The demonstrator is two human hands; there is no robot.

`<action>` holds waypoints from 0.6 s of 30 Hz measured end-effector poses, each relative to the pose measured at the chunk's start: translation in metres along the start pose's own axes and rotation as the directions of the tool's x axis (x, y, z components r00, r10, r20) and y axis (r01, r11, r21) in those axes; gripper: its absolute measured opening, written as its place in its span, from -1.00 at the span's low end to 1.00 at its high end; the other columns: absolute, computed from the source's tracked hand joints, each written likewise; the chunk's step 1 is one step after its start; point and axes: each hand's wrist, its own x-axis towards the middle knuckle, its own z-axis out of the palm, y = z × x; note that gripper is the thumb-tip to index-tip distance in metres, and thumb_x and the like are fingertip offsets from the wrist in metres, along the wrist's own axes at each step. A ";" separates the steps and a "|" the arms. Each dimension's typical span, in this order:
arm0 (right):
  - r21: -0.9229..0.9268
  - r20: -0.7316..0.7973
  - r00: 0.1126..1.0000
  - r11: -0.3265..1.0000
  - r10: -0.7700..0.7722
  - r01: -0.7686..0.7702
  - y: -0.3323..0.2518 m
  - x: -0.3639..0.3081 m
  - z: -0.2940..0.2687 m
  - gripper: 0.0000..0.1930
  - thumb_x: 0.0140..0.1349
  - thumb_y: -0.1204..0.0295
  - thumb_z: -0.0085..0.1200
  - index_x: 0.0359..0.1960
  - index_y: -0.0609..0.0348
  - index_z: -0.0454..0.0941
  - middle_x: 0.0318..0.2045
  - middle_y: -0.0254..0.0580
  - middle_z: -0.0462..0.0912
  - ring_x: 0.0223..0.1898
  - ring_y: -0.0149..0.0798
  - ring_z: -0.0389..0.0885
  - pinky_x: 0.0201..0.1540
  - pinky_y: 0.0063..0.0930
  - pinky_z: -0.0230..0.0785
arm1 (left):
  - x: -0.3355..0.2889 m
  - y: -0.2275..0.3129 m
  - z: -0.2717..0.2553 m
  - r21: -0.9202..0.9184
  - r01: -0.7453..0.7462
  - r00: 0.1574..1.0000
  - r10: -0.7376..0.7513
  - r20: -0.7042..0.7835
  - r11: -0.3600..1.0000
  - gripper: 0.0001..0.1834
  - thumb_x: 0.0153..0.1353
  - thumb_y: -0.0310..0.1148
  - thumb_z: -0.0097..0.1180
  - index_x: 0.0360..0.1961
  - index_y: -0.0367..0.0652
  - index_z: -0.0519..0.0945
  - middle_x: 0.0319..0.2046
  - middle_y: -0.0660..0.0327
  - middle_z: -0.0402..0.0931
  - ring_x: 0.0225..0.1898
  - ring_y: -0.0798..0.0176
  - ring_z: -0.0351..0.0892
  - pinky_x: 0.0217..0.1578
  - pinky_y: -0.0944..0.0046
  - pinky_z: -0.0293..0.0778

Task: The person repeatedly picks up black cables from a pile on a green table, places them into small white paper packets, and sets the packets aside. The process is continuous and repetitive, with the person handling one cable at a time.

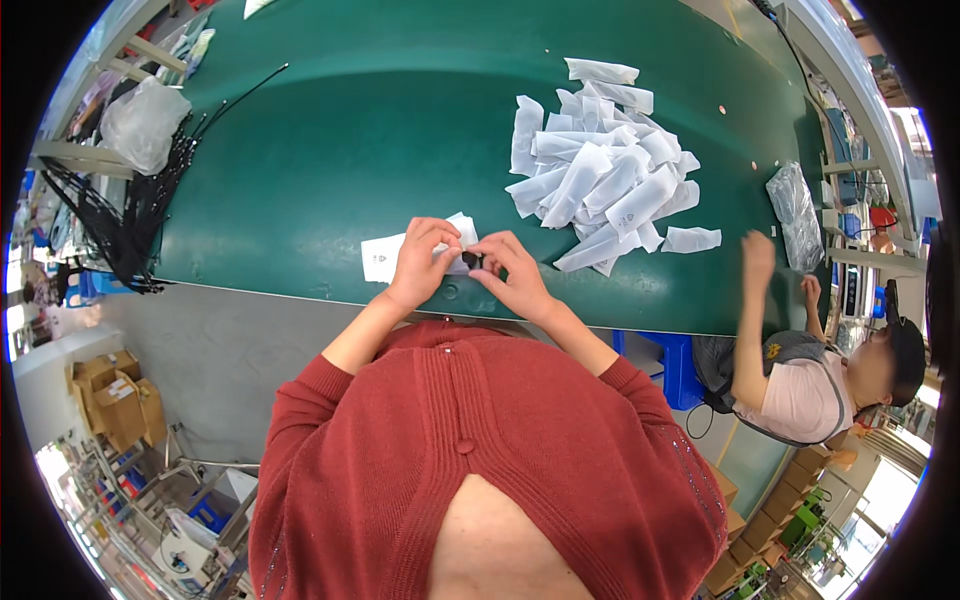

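Observation:
Near the front edge of the green table, my left hand (423, 262) is closed in a pinch above white, flat bags (380, 259). What its fingertips hold is too small to make out. Close beside it, my right hand (515, 275) grips a small black piece (472, 260) between thumb and fingers. The fingertips of both hands nearly meet around this piece. The white bags lie partly hidden under my left hand.
A heap of filled white bags (610, 165) lies at the table's (350, 150) right middle. Black cables (135, 215) hang over its left edge beside a clear plastic bag (146, 122). At right, a co-worker (805, 395) reaches over the table near a clear plastic package (796, 215). A blue stool (680, 370) stands below.

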 end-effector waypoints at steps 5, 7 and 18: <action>-0.073 -0.205 0.974 0.994 -0.099 0.086 -0.015 0.016 0.005 -0.72 0.08 0.60 0.20 -0.15 0.16 0.50 -0.16 -0.18 0.40 -0.41 -0.33 0.48 -0.36 -0.50 0.39 | 0.018 0.006 -0.003 -0.465 0.241 0.970 -0.220 0.098 0.852 -0.84 0.25 -0.35 0.13 -0.39 -0.21 0.53 -0.12 0.23 0.44 -0.06 0.34 0.36 0.06 0.31 0.25; -0.123 -0.191 0.976 0.989 -0.102 0.079 -0.014 0.021 0.004 -0.76 0.09 0.61 0.19 -0.20 0.18 0.48 -0.18 -0.17 0.41 -0.43 -0.30 0.47 -0.39 -0.48 0.39 | 0.032 0.027 -0.002 -0.641 0.293 0.954 -0.258 0.151 0.709 -0.83 0.26 -0.34 0.13 -0.40 -0.21 0.53 -0.10 0.24 0.42 -0.06 0.37 0.35 0.07 0.31 0.24; -0.691 -0.548 0.749 0.706 -0.373 -0.155 -0.003 0.037 -0.070 -0.69 0.07 0.48 0.18 -0.12 0.14 0.48 -0.05 -0.02 0.43 -0.01 0.01 0.43 0.00 -0.11 0.28 | 0.097 0.000 0.045 -0.561 0.260 0.960 -0.275 0.060 0.786 -0.82 0.28 -0.33 0.12 -0.24 -0.24 0.59 -0.07 0.15 0.55 0.03 0.32 0.45 0.10 0.29 0.29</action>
